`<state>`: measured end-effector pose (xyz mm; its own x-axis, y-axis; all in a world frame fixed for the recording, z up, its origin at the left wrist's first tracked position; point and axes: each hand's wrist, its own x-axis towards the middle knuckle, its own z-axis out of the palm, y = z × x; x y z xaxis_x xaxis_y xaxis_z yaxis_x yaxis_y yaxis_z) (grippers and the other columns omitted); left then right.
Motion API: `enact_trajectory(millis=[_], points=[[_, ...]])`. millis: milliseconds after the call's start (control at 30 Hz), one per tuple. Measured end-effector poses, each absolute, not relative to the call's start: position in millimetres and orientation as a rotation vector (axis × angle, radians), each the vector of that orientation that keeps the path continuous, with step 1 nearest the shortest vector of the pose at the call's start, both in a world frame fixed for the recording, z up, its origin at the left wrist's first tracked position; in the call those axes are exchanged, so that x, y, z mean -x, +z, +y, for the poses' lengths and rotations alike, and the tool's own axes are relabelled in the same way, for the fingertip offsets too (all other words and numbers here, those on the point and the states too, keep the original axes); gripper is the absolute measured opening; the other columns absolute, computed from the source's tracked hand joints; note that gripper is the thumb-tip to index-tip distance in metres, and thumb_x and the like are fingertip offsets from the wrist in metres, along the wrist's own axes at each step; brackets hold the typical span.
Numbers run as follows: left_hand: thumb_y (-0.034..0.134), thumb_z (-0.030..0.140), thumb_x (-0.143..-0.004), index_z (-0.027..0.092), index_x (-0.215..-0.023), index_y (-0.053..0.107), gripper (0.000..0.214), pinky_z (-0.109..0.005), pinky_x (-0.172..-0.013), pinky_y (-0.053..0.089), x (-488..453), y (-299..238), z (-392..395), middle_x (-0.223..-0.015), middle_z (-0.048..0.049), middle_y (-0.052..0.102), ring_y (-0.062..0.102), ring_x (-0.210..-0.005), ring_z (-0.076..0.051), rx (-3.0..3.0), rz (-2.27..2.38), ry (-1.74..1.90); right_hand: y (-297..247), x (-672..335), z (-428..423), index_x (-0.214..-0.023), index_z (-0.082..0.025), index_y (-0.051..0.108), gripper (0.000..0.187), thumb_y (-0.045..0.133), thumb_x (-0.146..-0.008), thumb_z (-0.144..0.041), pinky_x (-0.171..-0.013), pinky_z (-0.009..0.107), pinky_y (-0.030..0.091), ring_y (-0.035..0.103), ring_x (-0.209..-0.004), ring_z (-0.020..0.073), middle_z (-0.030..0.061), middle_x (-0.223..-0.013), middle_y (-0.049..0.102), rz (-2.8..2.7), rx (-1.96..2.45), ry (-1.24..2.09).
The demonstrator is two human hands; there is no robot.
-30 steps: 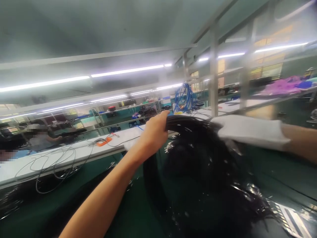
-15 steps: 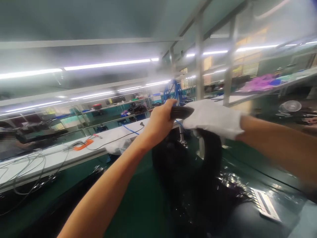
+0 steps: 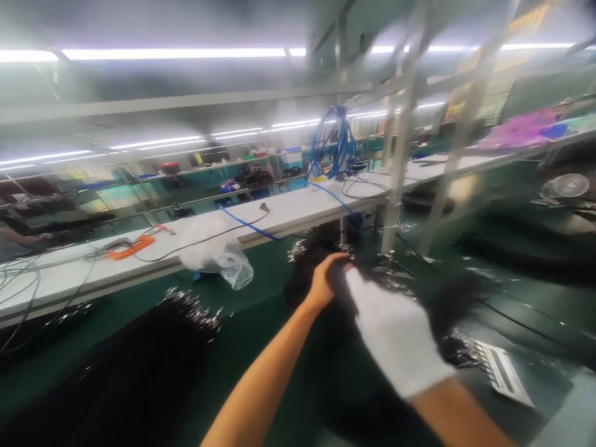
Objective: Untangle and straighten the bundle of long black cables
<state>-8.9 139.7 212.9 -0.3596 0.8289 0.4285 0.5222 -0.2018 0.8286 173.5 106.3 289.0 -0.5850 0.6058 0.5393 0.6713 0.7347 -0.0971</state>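
My bare left hand (image 3: 321, 284) is closed around a bundle of black cables (image 3: 342, 287) near the middle of the view. In a white glove, my right hand (image 3: 393, 332) grips the same bundle just to the right, its fingers close to my left ones. Below my hands the bundle fades into a dark, blurred mass, so its lower length is hard to make out. More dark cables with shiny ends lie right behind my hands. At the lower left is another large black cable bundle (image 3: 153, 347) with bright metallic tips.
A long white workbench (image 3: 298, 202) crosses the view, carrying grey cables, an orange tool (image 3: 131, 247), a clear plastic bag (image 3: 235, 266) and coiled blue cables (image 3: 333, 146). Metal posts (image 3: 401, 136) rise at right. A fan (image 3: 570, 185) and a white slotted piece (image 3: 505, 372) are farther right.
Both hands have moved down with the black cable bundle, from the workbench's height to below its edge. My view has tilted downward.
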Motion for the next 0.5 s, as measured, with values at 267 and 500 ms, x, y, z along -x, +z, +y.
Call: enact_trajectory(millis=[267,500], points=[[0.065,0.034,-0.075,0.015,-0.129,0.056,0.058,-0.053,-0.112,0.036,33,7,31,-0.131,-0.0174,0.058,0.051,-0.126,-0.033,-1.201,2.135,1.190,135,-133,82,-0.122,-0.023,0.058,0.036,0.060,-0.092,-0.043,-0.076,0.037,0.054,0.061,-0.089,0.0192,0.0055,-0.103,0.062,-2.465,0.938,-0.057],[0.084,0.048,-0.051,0.011,-0.128,0.054,0.090,-0.050,-0.118,0.026,54,17,14,-0.146,-0.0231,0.042,0.033,-0.140,-0.039,-0.851,2.148,1.120,65,-154,25,-0.127,-0.030,0.062,0.061,0.060,-0.073,-0.004,-0.048,0.027,0.048,0.054,-0.049,0.0151,-0.0006,-0.062,0.058,-2.562,0.737,-0.021]])
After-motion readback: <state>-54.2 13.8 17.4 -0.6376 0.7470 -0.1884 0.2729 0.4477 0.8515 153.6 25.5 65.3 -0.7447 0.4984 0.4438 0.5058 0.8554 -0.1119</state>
